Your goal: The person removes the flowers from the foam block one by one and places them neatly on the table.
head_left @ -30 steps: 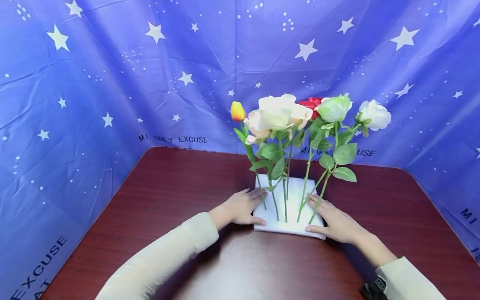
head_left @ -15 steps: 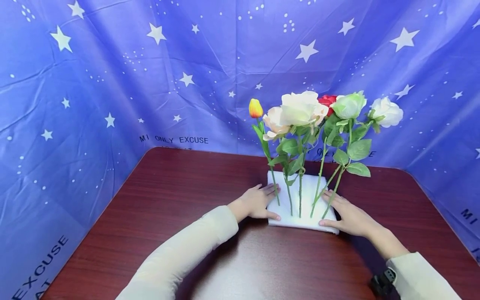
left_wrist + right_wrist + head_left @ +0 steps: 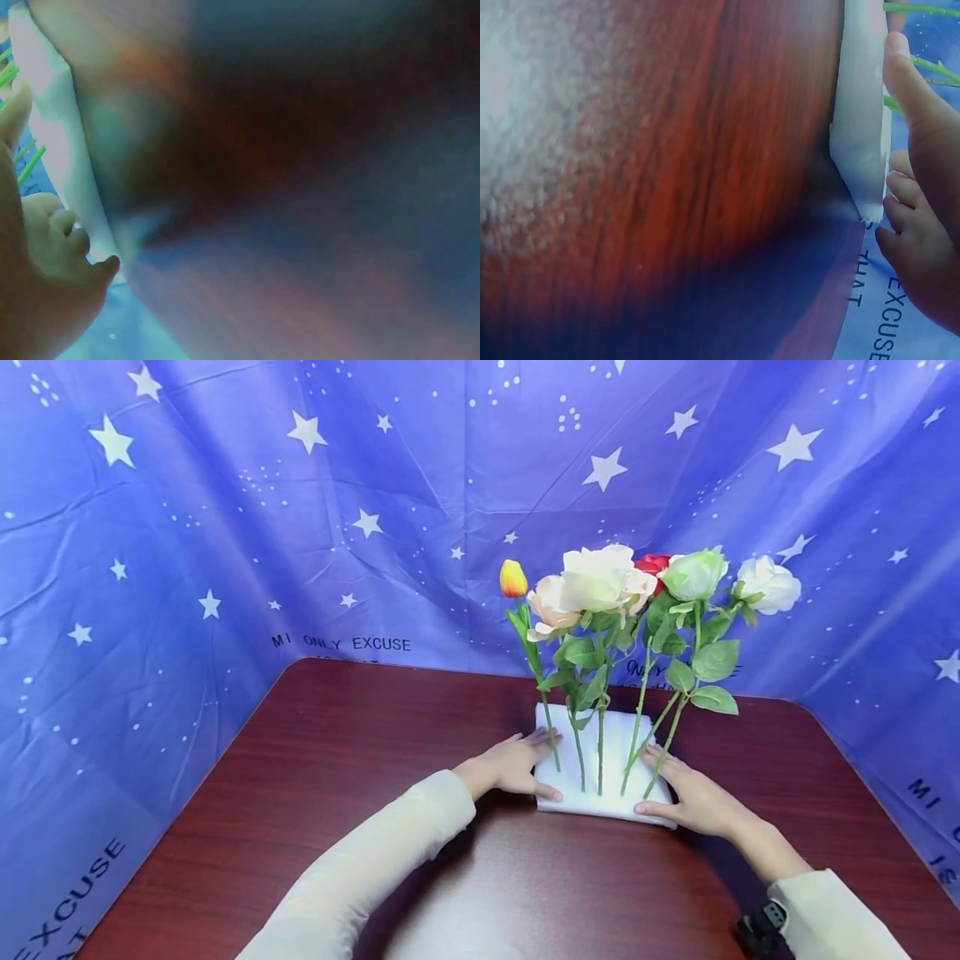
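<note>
A white foam block (image 3: 617,735) lies on the table with several artificial flowers standing in it. From left to right come an orange-yellow tulip (image 3: 513,578), a peach flower (image 3: 551,607), a large white rose (image 3: 598,577), a red flower (image 3: 651,564), a greenish-white rose (image 3: 696,575) and a white rose (image 3: 768,585). My left hand (image 3: 513,766) rests on the block's left side, fingers and thumb spread. On the right side lies my right hand (image 3: 701,797), fingers extended along the edge. Both wrist views catch the foam's edge (image 3: 71,127) beside the thumbs.
The dark red-brown wooden table (image 3: 360,727) has rounded far corners. A blue curtain (image 3: 420,460) with white stars and lettering hangs behind it and along both sides. A small black device (image 3: 761,928) sits at the right cuff.
Both hands and the foam block with its flowers have shifted right and slightly away across the table, mostly in the first half second. Since then they have barely moved.
</note>
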Demonstrator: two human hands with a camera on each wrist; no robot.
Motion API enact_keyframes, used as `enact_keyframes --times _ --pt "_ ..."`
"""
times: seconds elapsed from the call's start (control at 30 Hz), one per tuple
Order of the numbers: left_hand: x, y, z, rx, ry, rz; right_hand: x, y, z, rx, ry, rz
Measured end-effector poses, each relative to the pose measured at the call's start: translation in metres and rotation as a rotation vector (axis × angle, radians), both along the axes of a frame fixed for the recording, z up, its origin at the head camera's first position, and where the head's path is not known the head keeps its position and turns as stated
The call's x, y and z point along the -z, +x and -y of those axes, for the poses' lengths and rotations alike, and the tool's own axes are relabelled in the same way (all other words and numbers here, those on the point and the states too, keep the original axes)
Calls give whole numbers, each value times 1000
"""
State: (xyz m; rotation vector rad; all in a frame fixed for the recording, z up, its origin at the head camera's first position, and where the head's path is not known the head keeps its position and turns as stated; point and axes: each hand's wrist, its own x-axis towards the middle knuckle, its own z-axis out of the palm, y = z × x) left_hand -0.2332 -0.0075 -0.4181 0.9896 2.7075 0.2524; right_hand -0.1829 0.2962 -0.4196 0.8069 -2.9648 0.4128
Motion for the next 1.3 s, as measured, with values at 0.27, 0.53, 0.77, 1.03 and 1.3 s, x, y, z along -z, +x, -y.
enact_keyframes --times 0.27,0.53,0.77,1.03,1.3 --pt "-5 -4 10 -61 321 80 0 1 0 -17 3 -26" --pt "-17 -7 15 -289 800 216 3 2 -2 -17 42 -1" --pt "-30 -8 6 -365 1049 348 9 -1 -2 -38 30 -45" --pt "-29 -8 2 -415 1226 473 12 0 -2 -76 8 -108" --pt "-31 -9 -1 -444 1433 593 12 0 -2 -67 4 -117"
